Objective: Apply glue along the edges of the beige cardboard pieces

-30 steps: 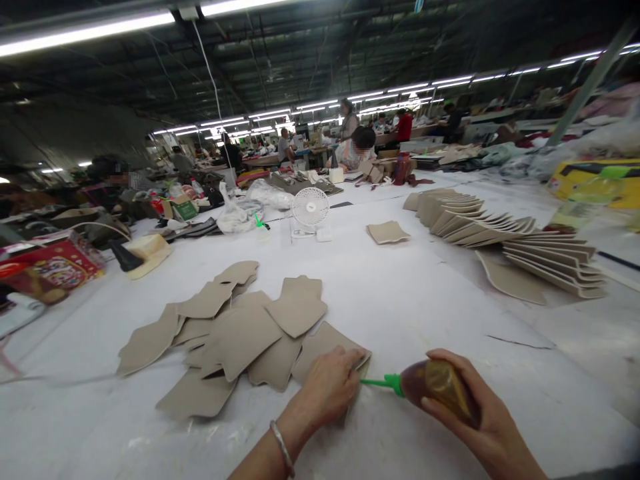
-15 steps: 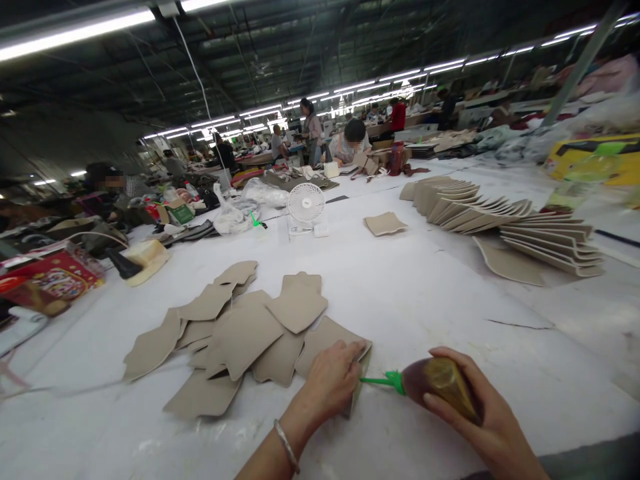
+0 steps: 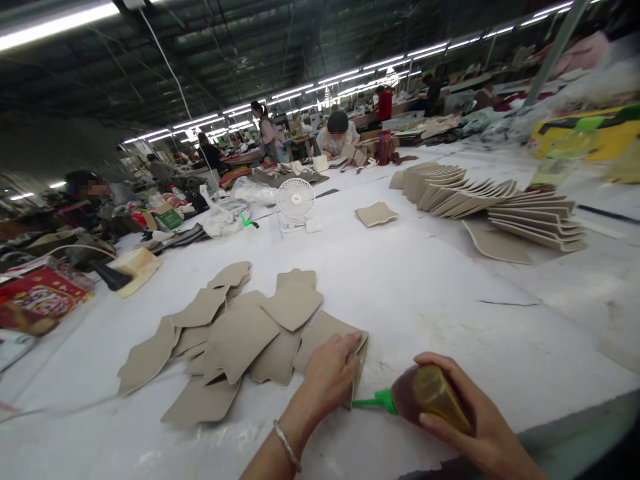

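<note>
A person works with the two hands apart above a white-covered table (image 3: 425,287), near its near edge. The left hand (image 3: 327,373), with a bracelet (image 3: 287,445) at the wrist, lays its fingers on the right-hand corner of a grey-beige piece (image 3: 320,337); the thumb is hidden, so one cannot tell whether it pinches the piece or only presses it down. The right hand (image 3: 467,407) is wrapped around a bottle (image 3: 430,397) of brown liquid, tilted onto its side. Its green nozzle (image 3: 375,401) points left, the tip at the piece's lower end; whether they touch cannot be told. To the left, towards the table's left edge, similar pieces lie in a loose, overlapping pile (image 3: 245,340). Further off, towards the right edge, more pieces stand leaning in a fanned row (image 3: 450,190), beside a clear bottle (image 3: 560,157). A small stack (image 3: 376,214) lies between that row and a white fan (image 3: 296,199). A red box (image 3: 45,293) and a cream block (image 3: 135,267) sit near the left edge. Towards the far edge, a co-worker (image 3: 338,133) bends over.
</note>
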The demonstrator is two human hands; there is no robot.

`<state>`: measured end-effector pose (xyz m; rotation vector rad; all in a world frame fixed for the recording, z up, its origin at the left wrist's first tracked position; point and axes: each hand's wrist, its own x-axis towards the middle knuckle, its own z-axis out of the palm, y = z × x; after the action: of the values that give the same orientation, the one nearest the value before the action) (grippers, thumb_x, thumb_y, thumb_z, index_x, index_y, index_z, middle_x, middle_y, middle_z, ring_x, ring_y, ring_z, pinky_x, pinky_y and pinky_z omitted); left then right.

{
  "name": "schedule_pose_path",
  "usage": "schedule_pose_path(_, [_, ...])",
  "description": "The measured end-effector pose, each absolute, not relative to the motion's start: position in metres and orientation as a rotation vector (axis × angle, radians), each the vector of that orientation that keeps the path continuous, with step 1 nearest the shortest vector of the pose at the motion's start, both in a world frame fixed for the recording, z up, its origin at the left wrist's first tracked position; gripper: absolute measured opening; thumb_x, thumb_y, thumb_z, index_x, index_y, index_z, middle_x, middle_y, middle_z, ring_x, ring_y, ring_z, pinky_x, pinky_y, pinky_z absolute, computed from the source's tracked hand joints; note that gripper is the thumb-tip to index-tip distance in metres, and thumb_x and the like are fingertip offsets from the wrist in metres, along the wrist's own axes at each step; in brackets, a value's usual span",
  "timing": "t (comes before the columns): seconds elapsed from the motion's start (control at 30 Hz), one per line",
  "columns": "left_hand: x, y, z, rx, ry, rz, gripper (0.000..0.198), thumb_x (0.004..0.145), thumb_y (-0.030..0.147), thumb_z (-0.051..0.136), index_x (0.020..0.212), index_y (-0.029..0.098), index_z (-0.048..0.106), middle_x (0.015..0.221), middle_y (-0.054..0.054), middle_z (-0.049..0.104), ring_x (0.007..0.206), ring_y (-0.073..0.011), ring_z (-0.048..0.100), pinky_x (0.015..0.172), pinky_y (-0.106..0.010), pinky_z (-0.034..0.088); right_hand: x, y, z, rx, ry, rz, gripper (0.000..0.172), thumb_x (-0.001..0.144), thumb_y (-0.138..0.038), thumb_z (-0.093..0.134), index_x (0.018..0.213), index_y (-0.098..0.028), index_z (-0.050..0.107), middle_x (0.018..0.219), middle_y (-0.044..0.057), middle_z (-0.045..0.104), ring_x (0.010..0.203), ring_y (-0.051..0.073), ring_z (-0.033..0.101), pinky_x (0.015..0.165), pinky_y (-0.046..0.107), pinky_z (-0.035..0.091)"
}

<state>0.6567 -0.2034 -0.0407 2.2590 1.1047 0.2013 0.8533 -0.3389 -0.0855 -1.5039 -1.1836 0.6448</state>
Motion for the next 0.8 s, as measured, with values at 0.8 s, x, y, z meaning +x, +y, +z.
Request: schedule_pose_path(0.8, [0.658, -0.204, -0.037, 2.266, 1.122, 0.158, 0.05, 0.087, 0.019, 0.035, 0.133, 0.024, 0.053, 0.113, -0.007, 0.064, 0.105, -0.0224, 0.06, 0.097, -0.035, 0.043, 0.854, -0.34, -0.085, -1.478, -1.213, 0.687, 0.048, 0.076, -0.045, 0.07, 0.117, -0.025, 0.056, 0.115, 0.006, 0.062, 0.106, 0.026, 0.061, 0.091, 0.029, 0.052])
